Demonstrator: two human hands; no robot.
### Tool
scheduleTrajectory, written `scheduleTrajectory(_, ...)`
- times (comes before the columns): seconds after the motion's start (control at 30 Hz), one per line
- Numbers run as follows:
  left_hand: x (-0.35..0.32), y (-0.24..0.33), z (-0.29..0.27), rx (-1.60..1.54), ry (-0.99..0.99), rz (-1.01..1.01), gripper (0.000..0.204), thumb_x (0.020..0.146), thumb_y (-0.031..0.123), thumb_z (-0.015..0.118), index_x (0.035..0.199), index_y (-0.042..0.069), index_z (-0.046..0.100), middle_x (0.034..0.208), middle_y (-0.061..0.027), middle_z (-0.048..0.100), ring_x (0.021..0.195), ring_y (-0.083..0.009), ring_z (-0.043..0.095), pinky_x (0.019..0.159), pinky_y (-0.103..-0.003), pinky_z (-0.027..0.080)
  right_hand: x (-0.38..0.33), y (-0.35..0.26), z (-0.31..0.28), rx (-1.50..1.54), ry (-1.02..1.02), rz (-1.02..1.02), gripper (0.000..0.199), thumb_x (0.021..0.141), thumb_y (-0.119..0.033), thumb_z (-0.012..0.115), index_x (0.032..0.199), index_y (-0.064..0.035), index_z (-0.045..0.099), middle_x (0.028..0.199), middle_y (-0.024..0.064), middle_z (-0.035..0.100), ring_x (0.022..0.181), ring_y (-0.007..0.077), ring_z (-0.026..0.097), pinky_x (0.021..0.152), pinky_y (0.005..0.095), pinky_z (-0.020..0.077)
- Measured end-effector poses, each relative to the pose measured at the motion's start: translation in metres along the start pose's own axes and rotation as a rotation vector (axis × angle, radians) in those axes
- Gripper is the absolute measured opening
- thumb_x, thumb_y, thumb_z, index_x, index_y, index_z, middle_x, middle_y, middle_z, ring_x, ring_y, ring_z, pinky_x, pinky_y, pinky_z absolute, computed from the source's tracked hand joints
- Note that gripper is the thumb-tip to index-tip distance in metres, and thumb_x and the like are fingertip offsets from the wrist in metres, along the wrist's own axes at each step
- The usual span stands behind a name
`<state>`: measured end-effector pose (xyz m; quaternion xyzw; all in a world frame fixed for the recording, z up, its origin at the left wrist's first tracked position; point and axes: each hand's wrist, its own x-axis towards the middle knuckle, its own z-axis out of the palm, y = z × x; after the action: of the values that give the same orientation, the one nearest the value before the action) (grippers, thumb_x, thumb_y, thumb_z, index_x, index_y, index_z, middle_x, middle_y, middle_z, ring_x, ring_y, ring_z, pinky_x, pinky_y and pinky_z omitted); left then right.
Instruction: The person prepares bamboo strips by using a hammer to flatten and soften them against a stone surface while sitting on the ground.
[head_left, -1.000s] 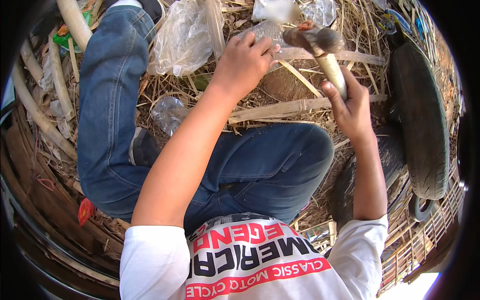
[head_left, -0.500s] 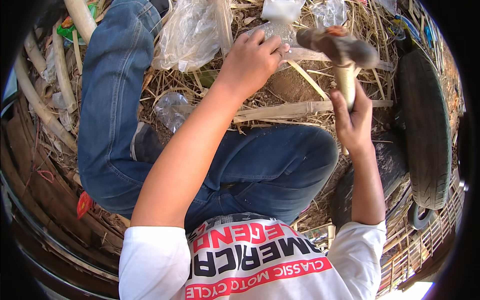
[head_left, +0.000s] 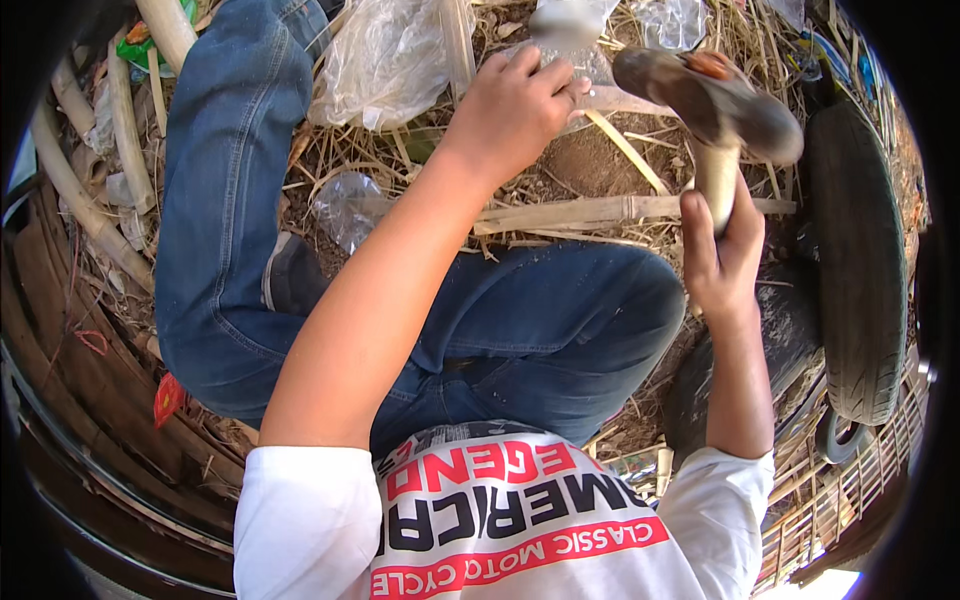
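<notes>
My right hand (head_left: 725,250) is wrapped round the pale handle of a hammer (head_left: 708,95). The hammer's dark metal head is raised, slightly blurred, to the right of my left hand (head_left: 520,110). The left fingers are pinched together over a flat bamboo strip (head_left: 640,99), with a tiny shiny spot at the fingertips; what they hold is too small to name. Nearer my knee, a second bamboo strip (head_left: 590,213) lies crosswise on the straw. An upright slat (head_left: 458,45) stands beyond my left wrist.
Clear plastic bags (head_left: 385,65) lie on the straw-strewn soil, with a crumpled clear plastic piece (head_left: 347,210) by my shoe. A black tyre (head_left: 858,265) stands at the right. Thick bamboo poles (head_left: 85,215) are at the left. A blurred whitish object (head_left: 565,22) is at the far edge.
The hammer and my right hand have shifted right and slightly toward me. My left hand keeps its pinch at nearly the same spot.
</notes>
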<state>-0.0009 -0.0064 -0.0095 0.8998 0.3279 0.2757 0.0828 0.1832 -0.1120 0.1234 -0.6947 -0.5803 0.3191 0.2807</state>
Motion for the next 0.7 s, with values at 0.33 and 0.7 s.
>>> scheduleTrajectory(0.33, 0.001, -0.003, 0.000, 0.059, -0.061, 0.024, 0.020, 0.079, 0.027, 0.075, 0.090, 0.010, 0.073, 0.094, 0.0015, 0.058, 0.091, -0.0202, 0.055, 0.077, -0.035, 0.050, 0.009, 0.012, 0.004, -0.126, -0.120, 0.094, 0.027, 0.095, -0.021, 0.064, 0.104, 0.0039, 0.059, 0.063, 0.0148, 0.060, 0.059, 0.0174, 0.063, 0.055, 0.0327, 0.0463)
scheduleTrajectory(0.7, -0.002, -0.001, -0.002, 0.014, 0.006, 0.019, 0.017, 0.074, 0.023, 0.077, 0.080, 0.008, 0.070, 0.089, 0.0011, 0.058, 0.087, -0.0206, 0.056, 0.075, -0.035, 0.050, 0.001, 0.012, 0.001, -0.054, -0.062, 0.057, 0.025, 0.096, -0.022, 0.063, 0.095, 0.0027, 0.055, 0.062, 0.0181, 0.058, 0.056, 0.0236, 0.062, 0.053, 0.0352, 0.0447)
